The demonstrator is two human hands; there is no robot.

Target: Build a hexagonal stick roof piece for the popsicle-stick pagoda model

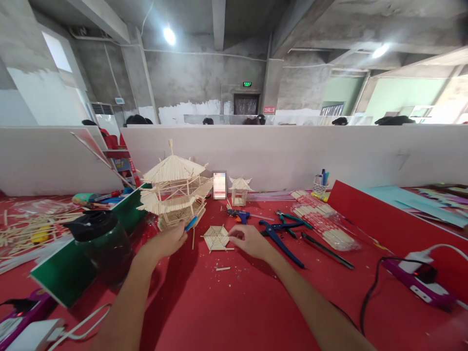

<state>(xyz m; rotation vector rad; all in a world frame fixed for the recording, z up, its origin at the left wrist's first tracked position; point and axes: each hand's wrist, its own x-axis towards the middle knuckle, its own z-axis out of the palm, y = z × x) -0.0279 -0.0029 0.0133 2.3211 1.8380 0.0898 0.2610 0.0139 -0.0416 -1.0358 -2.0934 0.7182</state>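
Observation:
My left hand (174,240) is closed around a slim blue tool (190,224), perhaps a pen or a cutter; its kind is not clear. Just behind this hand stands a large two-tiered pavilion model (175,187) made of thin wooden sticks. On the red tabletop lies a flat hexagonal stick panel (216,238) with spokes and rings like a web. At the panel's right corner, the thumb and forefinger of my right hand (250,240) are pinched together on its edge. A short loose stick (223,268) lies in front of the panel.
A small stick pavilion (240,191) stands at the back. Right of my hands are a glue gun (239,215), blue cutters (281,241), pliers (294,219) and bagged sticks (325,219). A dark jug (104,246) stands left. Power strips (420,285) and cables lie at both sides.

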